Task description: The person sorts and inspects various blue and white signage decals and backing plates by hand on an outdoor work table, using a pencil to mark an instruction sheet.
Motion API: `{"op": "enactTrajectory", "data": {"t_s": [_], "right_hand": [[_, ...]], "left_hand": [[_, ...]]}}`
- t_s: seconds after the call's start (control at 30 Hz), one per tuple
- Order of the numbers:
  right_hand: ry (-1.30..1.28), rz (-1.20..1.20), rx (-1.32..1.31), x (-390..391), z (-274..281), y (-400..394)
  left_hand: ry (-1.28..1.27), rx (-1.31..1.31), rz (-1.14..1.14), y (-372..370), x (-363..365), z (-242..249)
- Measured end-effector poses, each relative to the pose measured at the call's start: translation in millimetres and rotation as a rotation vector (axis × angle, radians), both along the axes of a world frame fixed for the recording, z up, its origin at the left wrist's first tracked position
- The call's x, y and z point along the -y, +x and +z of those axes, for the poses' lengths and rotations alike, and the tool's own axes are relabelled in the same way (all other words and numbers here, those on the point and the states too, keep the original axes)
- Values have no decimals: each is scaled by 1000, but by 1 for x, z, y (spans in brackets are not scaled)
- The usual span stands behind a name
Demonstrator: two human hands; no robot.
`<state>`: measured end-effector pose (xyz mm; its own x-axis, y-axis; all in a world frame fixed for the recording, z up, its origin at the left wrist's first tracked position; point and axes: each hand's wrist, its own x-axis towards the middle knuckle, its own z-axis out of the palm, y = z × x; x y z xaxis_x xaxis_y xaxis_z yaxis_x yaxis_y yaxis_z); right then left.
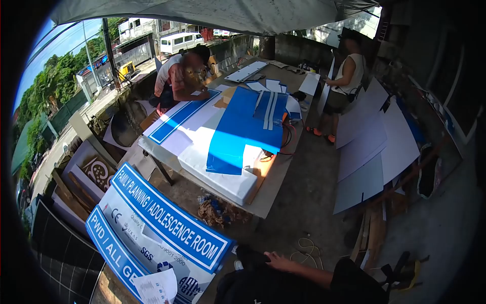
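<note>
A white sheet of paper (pixel 158 285) with print on it is held at its lower edge by my left hand (pixel 166 302), of which only a bit of finger shows at the bottom of the view. The sheet overlaps a blue-and-white sign (pixel 112 249) reading "PWD / ALL GE…". Above that is a longer sign (pixel 169 214) reading "FAMILY PLANNING / ADOLESCENCE ROOM", on a printed backing sheet. My right hand (pixel 277 261) rests on my dark-clothed leg, its fingers laid out and nothing seen in them.
A large work table (pixel 276 190) carries blue sheets (pixel 230 139) and a white panel (pixel 217 169). One person (pixel 177 81) leans over its left side; another (pixel 349 73) stands at the far right holding a white board. White boards (pixel 377 134) lean at right. A cord (pixel 309 248) lies on the floor.
</note>
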<state>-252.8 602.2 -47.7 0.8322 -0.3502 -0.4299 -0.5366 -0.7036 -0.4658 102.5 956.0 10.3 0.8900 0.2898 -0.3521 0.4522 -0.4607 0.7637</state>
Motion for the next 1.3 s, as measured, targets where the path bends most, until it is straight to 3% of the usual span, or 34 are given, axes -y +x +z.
{"op": "enactTrajectory", "data": {"t_s": [0.07,0.17,0.27,0.37,0.43,0.47,0.57,0.63,0.67,0.8,0.9,1.07,1.17,1.3], "right_hand": [[-112,175,36,2,8,-1],[-182,109,8,-6,16,3],[-83,-77,33,-14,-4,1],[-157,-250,76,-25,1,-1],[64,-300,173,-20,-20,-10],[176,-327,222,-18,-29,-13],[135,-257,324,-12,-32,-29],[74,-191,208,-14,-26,-46],[23,-167,191,-16,-10,-53],[-362,-139,162,-21,29,-72],[-165,-227,34,-24,17,-106],[423,-583,306,-18,-38,-166],[501,-650,155,8,-31,-198],[382,-575,-63,52,2,-231]], "left_hand": [[-165,-6,-52,1,11,4],[-394,-25,-111,4,25,0],[-612,-29,-171,9,29,-12],[-855,-30,-231,9,40,-22],[-999,-31,-254,9,52,-25],[-1069,-38,-177,0,78,2],[-1082,-85,-289,-1,113,31],[-981,-112,-362,0,130,34],[-1034,-170,-426,-6,148,59],[-1069,-260,-671,-15,212,80],[-1134,-400,-741,-32,258,90],[-1191,-504,-801,-71,315,106],[-1233,-475,-893,-97,350,113],[-1211,-449,-913,-130,396,124]]}}
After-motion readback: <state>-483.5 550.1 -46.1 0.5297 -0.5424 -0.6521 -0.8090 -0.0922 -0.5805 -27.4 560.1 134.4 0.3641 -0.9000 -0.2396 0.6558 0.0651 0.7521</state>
